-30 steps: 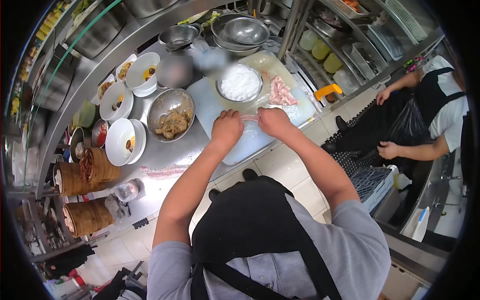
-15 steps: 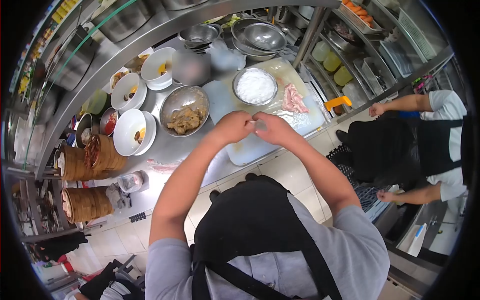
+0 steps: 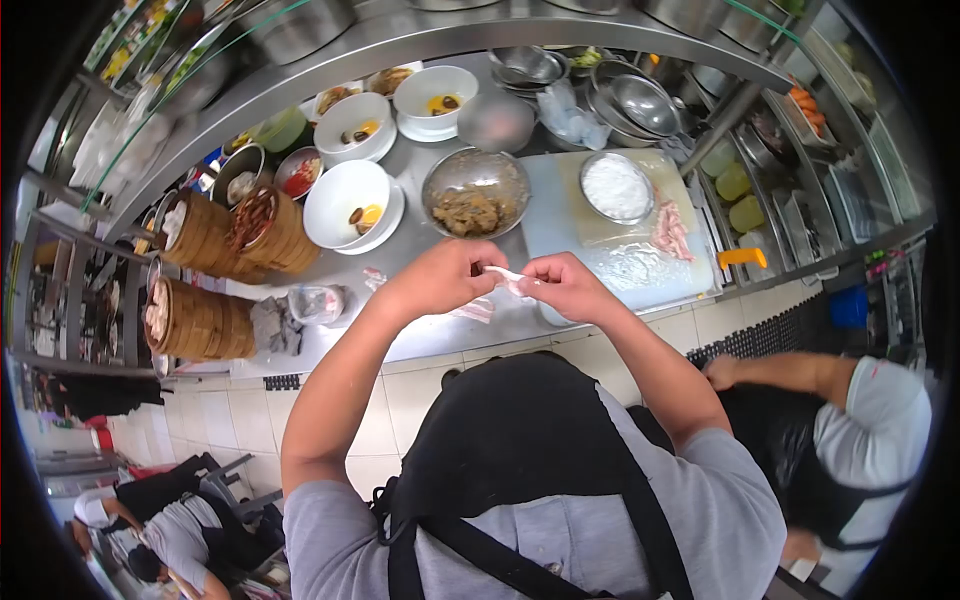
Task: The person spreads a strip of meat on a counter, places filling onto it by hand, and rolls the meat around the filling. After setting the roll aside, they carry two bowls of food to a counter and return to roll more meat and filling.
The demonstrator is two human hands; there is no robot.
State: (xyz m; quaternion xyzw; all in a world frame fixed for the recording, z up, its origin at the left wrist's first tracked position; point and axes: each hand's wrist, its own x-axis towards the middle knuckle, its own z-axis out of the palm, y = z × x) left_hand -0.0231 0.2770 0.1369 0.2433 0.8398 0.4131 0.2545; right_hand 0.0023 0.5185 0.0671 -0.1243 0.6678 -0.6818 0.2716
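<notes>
A thin pale strip (image 3: pixel 507 276), which looks like raw meat, stretches between my two hands above the counter's front edge. My left hand (image 3: pixel 448 280) pinches one end and my right hand (image 3: pixel 567 287) the other. Just beyond my hands stands a steel bowl of brownish minced filling (image 3: pixel 470 212). To the right, a steel bowl of white powder (image 3: pixel 617 188) rests on a cutting board (image 3: pixel 551 220), with pink raw meat strips (image 3: pixel 671 231) beside it. More meat slices (image 3: pixel 476 310) lie on the steel counter, partly behind my left hand.
White bowls (image 3: pixel 347 203) on plates stand to the left. Bamboo steamers (image 3: pixel 205 318) hold the counter's left end, near a clear plastic container (image 3: pixel 316 304). Nested steel bowls (image 3: pixel 645 105) sit at the back. A co-worker (image 3: pixel 800 430) is close on my right.
My view has swung so the counter sits farther right in it. My hands have moved slightly apart, and the pale strip now shows between them. The co-worker on the right has come closer.
</notes>
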